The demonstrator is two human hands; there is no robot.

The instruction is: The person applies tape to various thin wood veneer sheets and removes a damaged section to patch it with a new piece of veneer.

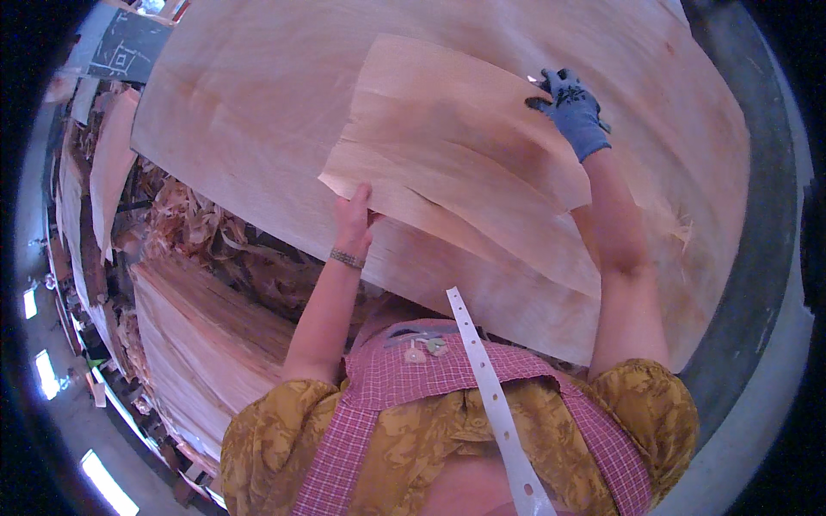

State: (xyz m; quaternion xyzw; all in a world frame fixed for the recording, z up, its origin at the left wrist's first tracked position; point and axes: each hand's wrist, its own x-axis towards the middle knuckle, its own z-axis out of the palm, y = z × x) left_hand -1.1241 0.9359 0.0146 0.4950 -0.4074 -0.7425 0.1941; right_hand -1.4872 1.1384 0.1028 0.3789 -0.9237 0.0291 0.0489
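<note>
A loose piece of thin wood veneer (447, 112) lies over a much larger veneer sheet (258, 77). Its near edge is split and slightly lifted. My bare left hand (354, 219) pinches the piece by its near left corner, thumb on top and fingers partly hidden underneath. In a blue-grey knit glove with dark fingertips, my right hand (571, 107) is at the far right edge of the piece. Its fingers are curled; a small pale tip shows at them and a dark bit by the wrist side, but what they hold is unclear.
Veneer scraps and shavings (194, 219) are heaped to the left, beside more veneer sheets (198, 344). A dark board with chalk marks (129, 52) stands at the far left. A white perforated strip (490, 387) hangs in front of my chest.
</note>
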